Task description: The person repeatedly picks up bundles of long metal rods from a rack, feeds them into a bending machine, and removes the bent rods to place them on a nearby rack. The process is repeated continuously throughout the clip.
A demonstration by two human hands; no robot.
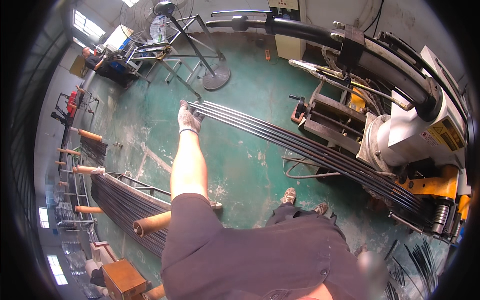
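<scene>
Rods (300, 142): at least four, slender, spanning from left hand to machine (417, 135)
Left hand (189, 118): one, gloved, fingers closed around the rods' ends
Right hand: grip cannot be told
Pedestal fan (216, 78): one
Shoes (288, 196): two
Co-worker (95, 63): one, upper left

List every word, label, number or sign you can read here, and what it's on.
No words or numbers are legible.
Yellow-and-black label on the white machine: a warning triangle shows; print too small to read.
Small red-and-white label beside it: too small.
White-and-green sheet by the fan: too small and blurred.
</scene>
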